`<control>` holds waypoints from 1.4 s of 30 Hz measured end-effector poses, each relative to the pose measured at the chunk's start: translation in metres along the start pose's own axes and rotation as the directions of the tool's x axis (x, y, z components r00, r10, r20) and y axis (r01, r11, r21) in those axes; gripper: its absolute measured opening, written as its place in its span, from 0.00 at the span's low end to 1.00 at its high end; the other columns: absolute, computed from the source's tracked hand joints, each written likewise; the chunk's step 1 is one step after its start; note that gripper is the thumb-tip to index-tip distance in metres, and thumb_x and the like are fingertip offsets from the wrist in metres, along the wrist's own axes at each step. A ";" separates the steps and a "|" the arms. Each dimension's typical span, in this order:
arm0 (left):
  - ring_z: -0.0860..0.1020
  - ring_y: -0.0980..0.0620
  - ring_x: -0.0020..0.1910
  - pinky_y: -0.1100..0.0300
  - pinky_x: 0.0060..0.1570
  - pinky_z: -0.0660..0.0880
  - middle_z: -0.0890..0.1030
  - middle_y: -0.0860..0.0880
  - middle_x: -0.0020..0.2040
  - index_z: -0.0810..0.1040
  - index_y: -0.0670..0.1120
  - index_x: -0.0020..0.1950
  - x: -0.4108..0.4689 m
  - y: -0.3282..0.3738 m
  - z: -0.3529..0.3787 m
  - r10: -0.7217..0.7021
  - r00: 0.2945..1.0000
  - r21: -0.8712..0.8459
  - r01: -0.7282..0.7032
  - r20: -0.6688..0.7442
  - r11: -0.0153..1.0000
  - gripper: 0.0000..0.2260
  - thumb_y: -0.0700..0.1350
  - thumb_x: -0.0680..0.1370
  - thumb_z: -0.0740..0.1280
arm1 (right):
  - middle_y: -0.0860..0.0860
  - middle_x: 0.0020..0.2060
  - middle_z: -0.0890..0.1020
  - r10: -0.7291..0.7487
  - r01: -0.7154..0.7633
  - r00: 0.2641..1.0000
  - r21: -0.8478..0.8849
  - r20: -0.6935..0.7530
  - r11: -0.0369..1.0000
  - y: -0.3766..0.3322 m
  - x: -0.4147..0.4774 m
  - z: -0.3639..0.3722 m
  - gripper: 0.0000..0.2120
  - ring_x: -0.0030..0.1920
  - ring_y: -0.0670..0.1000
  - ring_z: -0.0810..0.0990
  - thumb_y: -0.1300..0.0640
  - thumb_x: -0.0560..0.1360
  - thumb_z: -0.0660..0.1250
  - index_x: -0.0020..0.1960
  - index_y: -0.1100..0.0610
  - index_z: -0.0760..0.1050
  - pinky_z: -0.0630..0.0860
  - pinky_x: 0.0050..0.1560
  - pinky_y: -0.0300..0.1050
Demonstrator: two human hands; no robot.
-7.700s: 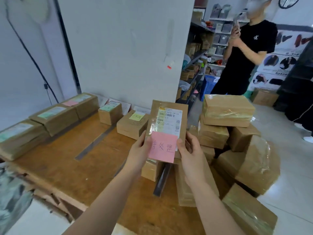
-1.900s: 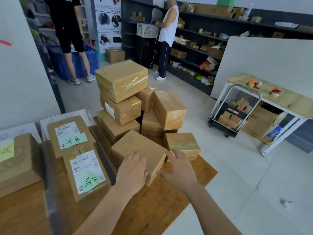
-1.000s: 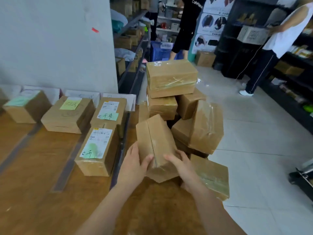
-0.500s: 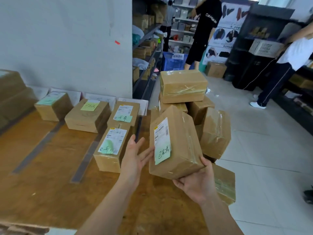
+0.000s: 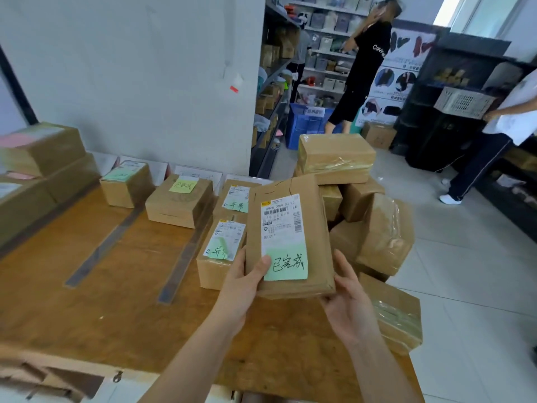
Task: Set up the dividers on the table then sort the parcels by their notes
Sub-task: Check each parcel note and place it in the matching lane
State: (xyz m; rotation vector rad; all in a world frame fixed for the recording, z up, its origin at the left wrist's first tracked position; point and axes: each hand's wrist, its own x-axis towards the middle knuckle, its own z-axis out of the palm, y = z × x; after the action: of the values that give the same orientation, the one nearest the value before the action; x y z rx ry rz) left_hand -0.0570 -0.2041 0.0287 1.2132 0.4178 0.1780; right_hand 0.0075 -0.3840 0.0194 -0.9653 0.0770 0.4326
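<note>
Parcel (image 5: 290, 228) held upright over the bench (image 5: 116, 309); left hand (image 5: 244, 283) grips its lower left edge, right hand (image 5: 348, 303) clasps the lower right corner. Judgement: read the green note (image 5: 287, 266) fully, then lay the parcel flat between the matching dividers (image 5: 186, 254).

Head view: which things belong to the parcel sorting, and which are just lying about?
Job: parcel in left hand and right hand, its green note, divider strips, noted parcels, unsorted pile.
Lying about: blue crate, floor box, shelf bins.
</note>
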 end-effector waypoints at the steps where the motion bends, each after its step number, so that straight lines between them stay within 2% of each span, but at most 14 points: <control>1: 0.80 0.55 0.58 0.59 0.53 0.80 0.81 0.55 0.60 0.69 0.55 0.71 -0.003 0.001 -0.004 0.013 1.000 0.009 -0.013 -0.001 1.000 0.27 0.53 0.73 0.69 | 0.55 0.61 0.81 -0.041 0.037 0.999 -0.105 -0.033 0.994 0.000 -0.002 0.007 0.18 0.61 0.55 0.80 0.64 0.80 0.58 0.66 0.50 0.75 0.74 0.61 0.56; 3: 0.80 0.57 0.57 0.66 0.46 0.80 0.80 0.56 0.61 0.67 0.56 0.71 -0.008 0.003 -0.012 0.038 0.999 0.045 -0.038 -0.014 0.998 0.24 0.50 0.76 0.68 | 0.51 0.57 0.83 -0.119 0.090 0.990 -0.304 -0.079 0.949 0.000 -0.008 0.021 0.15 0.60 0.52 0.81 0.59 0.82 0.57 0.62 0.48 0.78 0.75 0.63 0.57; 5: 0.79 0.58 0.57 0.66 0.45 0.80 0.80 0.56 0.61 0.66 0.55 0.73 -0.013 0.005 -0.019 0.069 0.997 0.085 -0.066 -0.031 0.994 0.24 0.51 0.77 0.67 | 0.47 0.56 0.84 -0.150 0.117 0.988 -0.436 -0.043 0.893 0.001 -0.018 0.037 0.15 0.60 0.50 0.80 0.44 0.79 0.59 0.62 0.46 0.78 0.72 0.67 0.57; 8: 0.80 0.58 0.56 0.66 0.45 0.80 0.80 0.57 0.59 0.65 0.56 0.74 -0.021 0.007 -0.028 0.094 0.994 0.116 -0.087 -0.056 0.989 0.24 0.51 0.78 0.66 | 0.44 0.58 0.82 -0.110 0.141 0.990 -0.547 0.088 0.825 0.003 -0.032 0.057 0.31 0.62 0.45 0.78 0.27 0.67 0.57 0.63 0.41 0.73 0.69 0.70 0.55; 10: 0.80 0.58 0.55 0.67 0.43 0.79 0.80 0.57 0.59 0.65 0.55 0.74 -0.024 0.009 -0.032 0.115 0.991 0.144 -0.104 -0.073 0.984 0.24 0.50 0.79 0.66 | 0.44 0.67 0.75 -0.064 0.146 0.987 -0.646 0.148 0.749 0.007 -0.034 0.064 0.43 0.66 0.43 0.72 0.20 0.62 0.58 0.72 0.40 0.64 0.64 0.72 0.51; 12: 0.80 0.58 0.56 0.64 0.46 0.80 0.80 0.56 0.60 0.64 0.55 0.74 -0.027 0.011 -0.037 0.151 0.985 0.184 -0.133 -0.089 0.974 0.24 0.50 0.79 0.66 | 0.40 0.69 0.71 -0.021 0.161 0.979 -0.706 0.203 0.690 0.010 -0.035 0.071 0.50 0.63 0.35 0.70 0.21 0.61 0.62 0.77 0.38 0.51 0.65 0.66 0.38; 14: 0.80 0.57 0.57 0.61 0.50 0.80 0.79 0.54 0.62 0.66 0.54 0.72 -0.030 0.015 -0.042 0.193 0.976 0.197 -0.170 -0.102 0.966 0.22 0.50 0.79 0.66 | 0.30 0.61 0.73 -0.006 0.228 0.953 -0.709 0.301 0.667 0.011 -0.038 0.077 0.55 0.56 0.29 0.74 0.22 0.54 0.68 0.74 0.34 0.48 0.72 0.55 0.29; 17: 0.80 0.56 0.57 0.61 0.51 0.80 0.80 0.54 0.60 0.68 0.53 0.70 -0.037 0.021 -0.049 0.244 0.960 0.191 -0.215 -0.139 0.958 0.21 0.49 0.78 0.66 | 0.32 0.61 0.75 -0.034 0.289 0.932 -0.682 0.362 0.671 0.012 -0.037 0.081 0.43 0.59 0.33 0.76 0.40 0.66 0.75 0.72 0.33 0.52 0.76 0.55 0.33; 21: 0.80 0.54 0.58 0.58 0.52 0.80 0.80 0.53 0.60 0.69 0.53 0.70 -0.048 0.026 -0.058 0.255 0.946 0.181 -0.220 -0.201 0.958 0.20 0.48 0.79 0.66 | 0.33 0.59 0.76 -0.049 0.300 0.928 -0.661 0.369 0.688 0.017 -0.035 0.088 0.31 0.59 0.35 0.76 0.57 0.77 0.68 0.63 0.26 0.57 0.77 0.53 0.33; 29: 0.81 0.53 0.55 0.54 0.50 0.80 0.80 0.51 0.59 0.64 0.50 0.72 -0.064 0.031 -0.093 0.244 0.901 0.178 -0.191 -0.357 0.965 0.25 0.49 0.77 0.68 | 0.32 0.56 0.79 0.010 0.305 0.901 -0.649 0.434 0.697 0.035 -0.034 0.114 0.34 0.60 0.38 0.76 0.60 0.76 0.70 0.74 0.37 0.61 0.76 0.63 0.46; 34: 0.83 0.49 0.52 0.41 0.47 0.81 0.82 0.49 0.56 0.64 0.49 0.70 -0.066 0.043 -0.128 0.225 0.892 0.181 -0.165 -0.392 0.970 0.23 0.49 0.77 0.68 | 0.37 0.63 0.75 0.022 0.329 0.892 -0.683 0.451 0.652 0.059 -0.027 0.146 0.32 0.64 0.42 0.73 0.58 0.76 0.71 0.62 0.25 0.62 0.75 0.65 0.48; 36: 0.83 0.49 0.52 0.44 0.47 0.81 0.82 0.49 0.57 0.65 0.48 0.69 -0.061 0.047 -0.146 0.216 0.890 0.171 -0.158 -0.402 0.972 0.22 0.48 0.78 0.68 | 0.40 0.66 0.72 0.021 0.328 0.896 -0.696 0.443 0.639 0.071 -0.024 0.161 0.31 0.65 0.41 0.70 0.56 0.76 0.71 0.61 0.25 0.61 0.73 0.65 0.47; 39: 0.81 0.50 0.55 0.50 0.51 0.80 0.81 0.49 0.59 0.66 0.49 0.69 -0.052 0.053 -0.176 0.220 0.887 0.199 -0.149 -0.406 0.968 0.22 0.49 0.78 0.68 | 0.41 0.67 0.70 0.038 0.298 0.909 -0.709 0.416 0.639 0.092 -0.016 0.182 0.31 0.64 0.41 0.69 0.55 0.75 0.71 0.70 0.32 0.61 0.72 0.64 0.45; 42: 0.80 0.51 0.56 0.50 0.56 0.78 0.81 0.50 0.59 0.67 0.51 0.68 -0.039 0.060 -0.209 0.213 0.889 0.219 -0.132 -0.405 0.967 0.20 0.49 0.78 0.68 | 0.41 0.67 0.72 0.058 0.251 0.930 -0.742 0.363 0.621 0.115 -0.007 0.206 0.32 0.68 0.44 0.69 0.53 0.74 0.72 0.72 0.35 0.62 0.73 0.66 0.50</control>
State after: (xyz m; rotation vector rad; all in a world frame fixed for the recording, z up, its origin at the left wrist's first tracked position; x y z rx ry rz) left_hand -0.1718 -0.0154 0.0332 1.3983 0.7198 0.5780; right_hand -0.0699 -0.1636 0.0497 -1.7382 -0.5524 0.5447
